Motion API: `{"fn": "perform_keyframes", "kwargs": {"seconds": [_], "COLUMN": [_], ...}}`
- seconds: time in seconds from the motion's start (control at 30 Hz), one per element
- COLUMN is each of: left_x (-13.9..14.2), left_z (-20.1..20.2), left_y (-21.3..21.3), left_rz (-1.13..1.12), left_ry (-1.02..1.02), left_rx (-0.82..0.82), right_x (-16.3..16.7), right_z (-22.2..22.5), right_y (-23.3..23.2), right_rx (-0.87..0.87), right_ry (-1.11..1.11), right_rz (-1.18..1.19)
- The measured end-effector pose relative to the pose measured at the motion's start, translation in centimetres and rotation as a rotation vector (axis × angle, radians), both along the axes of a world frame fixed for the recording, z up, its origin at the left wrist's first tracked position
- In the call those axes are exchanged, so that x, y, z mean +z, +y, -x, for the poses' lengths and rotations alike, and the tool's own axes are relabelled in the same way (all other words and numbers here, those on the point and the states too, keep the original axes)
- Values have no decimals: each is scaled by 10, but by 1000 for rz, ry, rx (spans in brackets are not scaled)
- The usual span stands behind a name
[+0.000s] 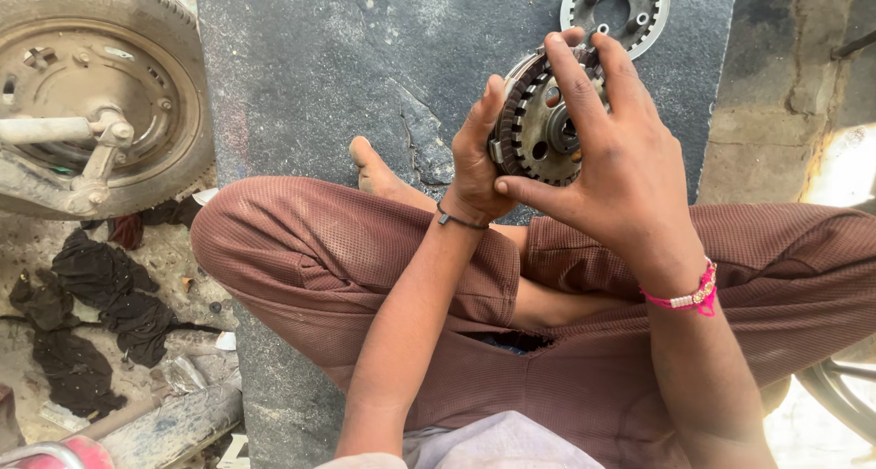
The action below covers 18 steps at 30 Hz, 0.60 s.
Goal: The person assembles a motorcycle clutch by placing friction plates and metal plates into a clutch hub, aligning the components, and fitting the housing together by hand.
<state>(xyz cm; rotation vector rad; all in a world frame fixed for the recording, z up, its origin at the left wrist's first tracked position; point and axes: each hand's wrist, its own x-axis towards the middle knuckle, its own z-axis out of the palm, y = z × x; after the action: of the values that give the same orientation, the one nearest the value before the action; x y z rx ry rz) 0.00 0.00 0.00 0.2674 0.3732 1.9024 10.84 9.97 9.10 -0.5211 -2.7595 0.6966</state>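
I sit cross-legged on a dark mat (319, 58) in brown trousers. Both hands hold a round metal clutch assembly (540, 127) with a toothed rim and a stack of brown plates, raised above my knees. My left hand (476, 159) cups its left edge from behind. Over its right side and top lies my right hand (607, 154), fingers spread across the face and thumb under the rim. A second round metal plate (616, 8) with several holes lies on the mat just beyond the assembly.
A motorcycle wheel (96, 95) with its hub and brake arm stands at the upper left. Black rags (91, 314) lie on the dirty ground at left. A metal pipe (173, 428) lies bottom left. A concrete wall (785, 86) is at right.
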Motion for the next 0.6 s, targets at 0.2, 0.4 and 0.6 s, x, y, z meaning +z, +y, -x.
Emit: {"fn": "perform_keyframes", "kwargs": {"seconds": [0.2, 0.4, 0.6], "left_x": [-5, -17, -9], "left_z": [4, 3, 13], "left_y": [5, 2, 3], "left_rz": [29, 116, 46], "left_ry": [-27, -74, -71], "left_rx": [36, 64, 145], "right_x": [-9, -24, -45], "right_z": [5, 10, -16], "right_y": [8, 21, 66], "right_rx": [56, 174, -143], "right_ry": [11, 99, 131], "right_rz": [89, 215, 621]}}
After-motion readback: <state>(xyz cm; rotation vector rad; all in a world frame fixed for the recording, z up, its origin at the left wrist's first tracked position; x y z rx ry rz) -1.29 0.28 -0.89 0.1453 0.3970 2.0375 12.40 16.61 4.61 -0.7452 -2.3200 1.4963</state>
